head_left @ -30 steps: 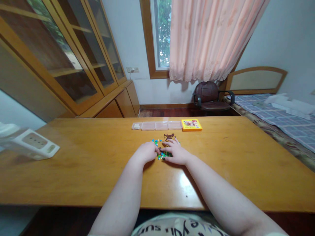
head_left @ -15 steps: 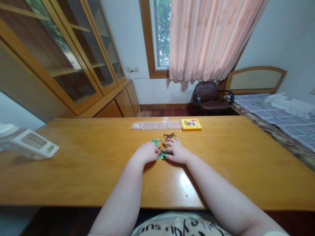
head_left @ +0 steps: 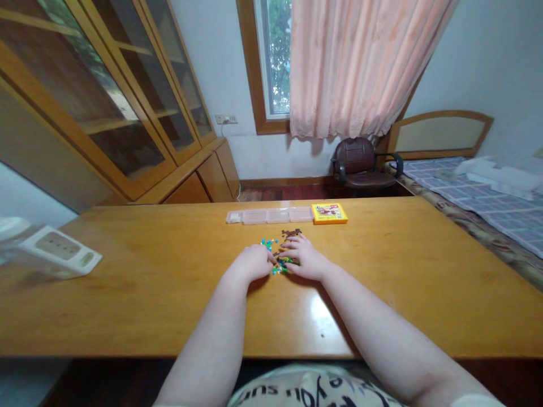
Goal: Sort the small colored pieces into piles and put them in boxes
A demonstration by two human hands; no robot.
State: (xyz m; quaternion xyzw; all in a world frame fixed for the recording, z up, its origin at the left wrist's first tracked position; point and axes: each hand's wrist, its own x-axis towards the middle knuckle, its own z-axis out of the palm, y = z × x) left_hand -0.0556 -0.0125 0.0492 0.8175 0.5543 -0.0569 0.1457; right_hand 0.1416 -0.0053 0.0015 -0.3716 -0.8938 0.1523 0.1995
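Observation:
A scatter of tiny pieces lies on the wooden table: teal and green ones and a brown clump farther back. My left hand rests curled at the left of the pile, its fingertips pinched among the pieces. Resting on the pile from the right, my right hand has its fingers curled down onto the small pieces. What either hand pinches is too small to make out. Both hands almost touch each other.
A clear compartment box and a yellow box sit behind the pile. At the table's left edge lies a white device. Glass-door cabinets stand on the left, a dark chair under the window, a bed on the right.
The hands stay at the pile; the right fingers have shifted slightly. The view has tipped a little, nothing else has moved.

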